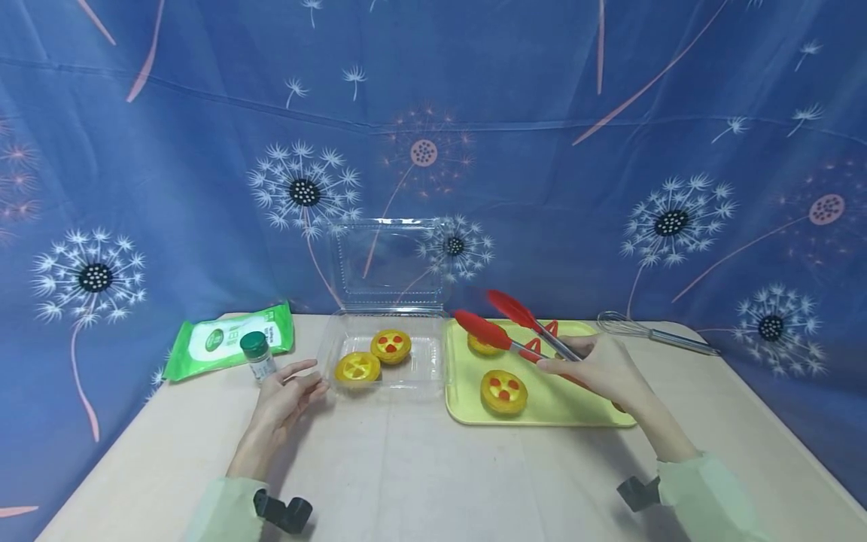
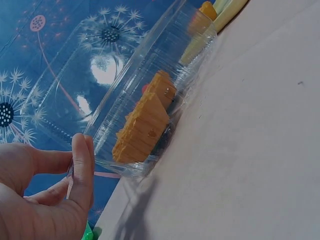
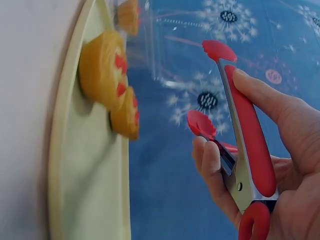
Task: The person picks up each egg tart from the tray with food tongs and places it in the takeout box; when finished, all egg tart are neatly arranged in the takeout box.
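Note:
My right hand (image 1: 606,369) grips red-tipped metal tongs (image 3: 250,135), their arms spread and nothing between the tips. The tongs hover over the yellow tray (image 1: 549,410). On that tray sit an egg tart (image 1: 504,392) with red pieces on top and another tart (image 1: 482,345) partly behind the tongs; a sliver of something similar shows below my right wrist. My left hand (image 1: 284,399) is beside the left end of a clear plastic box (image 1: 427,376), fingers loosely bent, holding nothing I can see. Inside the box are a yellow-topped tart (image 1: 357,368) and a red-dotted tart (image 1: 390,346).
The box's clear lid (image 1: 389,263) stands raised at the back. Left of the box are a green-capped shaker bottle (image 1: 257,354) and a green wipes pack (image 1: 226,342). A whisk (image 1: 657,333) lies behind the tray at right. A blue dandelion-print cloth (image 1: 542,188) hangs behind the table.

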A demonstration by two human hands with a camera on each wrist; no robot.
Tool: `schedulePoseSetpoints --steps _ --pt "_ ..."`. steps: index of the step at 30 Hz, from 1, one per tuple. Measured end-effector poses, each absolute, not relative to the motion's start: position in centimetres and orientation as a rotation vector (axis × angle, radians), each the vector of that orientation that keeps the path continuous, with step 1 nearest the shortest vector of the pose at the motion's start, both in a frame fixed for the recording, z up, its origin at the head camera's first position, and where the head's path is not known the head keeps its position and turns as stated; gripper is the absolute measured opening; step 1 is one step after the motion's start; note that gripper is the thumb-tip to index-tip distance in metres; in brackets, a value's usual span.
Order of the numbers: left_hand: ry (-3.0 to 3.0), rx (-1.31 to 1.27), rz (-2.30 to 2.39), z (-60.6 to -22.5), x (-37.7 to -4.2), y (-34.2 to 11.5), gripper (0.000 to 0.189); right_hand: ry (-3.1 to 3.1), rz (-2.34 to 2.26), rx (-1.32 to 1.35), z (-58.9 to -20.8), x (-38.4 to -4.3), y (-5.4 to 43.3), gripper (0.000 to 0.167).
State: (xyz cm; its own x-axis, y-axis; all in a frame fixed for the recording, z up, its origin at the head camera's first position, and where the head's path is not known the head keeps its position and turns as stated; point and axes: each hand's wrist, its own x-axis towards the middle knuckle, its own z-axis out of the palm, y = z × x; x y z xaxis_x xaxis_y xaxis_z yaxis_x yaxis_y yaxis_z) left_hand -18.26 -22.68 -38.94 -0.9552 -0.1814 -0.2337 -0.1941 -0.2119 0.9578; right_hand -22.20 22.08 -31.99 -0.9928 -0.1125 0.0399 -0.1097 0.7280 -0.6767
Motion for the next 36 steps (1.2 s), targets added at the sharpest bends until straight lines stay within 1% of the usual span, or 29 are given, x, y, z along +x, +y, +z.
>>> schedulePoseSetpoints --steps 6,11,12,19,22,27,29,31,36 --pt "1.953 -0.466 2.402 -38.8 -18.3 -22.7 0.053 2.968 -1.081 -0.182 -32.7 -22.2 23.7 0.074" --pt "1.95 -0.461 2.396 -38.8 -18.3 -22.6 0.054 2.991 -1.028 -0.165 -33.1 -22.5 24.2 0.076" --pt "1.951 -0.463 2.393 -38.7 -18.3 -22.6 0.054 2.999 -1.016 -0.17 -33.2 -22.6 24.2 0.076" --pt "1.953 -0.479 2.388 -38.8 -18.3 -22.8 0.053 3.003 -0.95 -0.225 -33.6 -23.7 23.5 0.047" --pt "1.952 -0.482 2.387 -38.9 -18.3 -22.8 0.053 3.001 -0.945 -0.274 -33.7 -24.2 22.9 0.044" --pt "1.946 -0.482 2.393 -39.0 -18.3 -22.8 0.054 3.008 -0.894 -0.293 -33.8 -24.6 22.0 0.05" --pt "1.945 -0.475 2.395 -38.9 -18.4 -22.7 0.054 3.016 -0.868 -0.29 -33.9 -24.8 21.6 0.055" --pt "1.948 -0.47 2.395 -38.9 -18.4 -22.7 0.054 3.028 -0.849 -0.288 -33.9 -24.8 21.3 0.056" --pt "1.963 -0.482 2.385 -38.7 -18.4 -22.5 0.053 3.063 -0.805 -0.283 -34.2 -24.9 20.8 0.043"
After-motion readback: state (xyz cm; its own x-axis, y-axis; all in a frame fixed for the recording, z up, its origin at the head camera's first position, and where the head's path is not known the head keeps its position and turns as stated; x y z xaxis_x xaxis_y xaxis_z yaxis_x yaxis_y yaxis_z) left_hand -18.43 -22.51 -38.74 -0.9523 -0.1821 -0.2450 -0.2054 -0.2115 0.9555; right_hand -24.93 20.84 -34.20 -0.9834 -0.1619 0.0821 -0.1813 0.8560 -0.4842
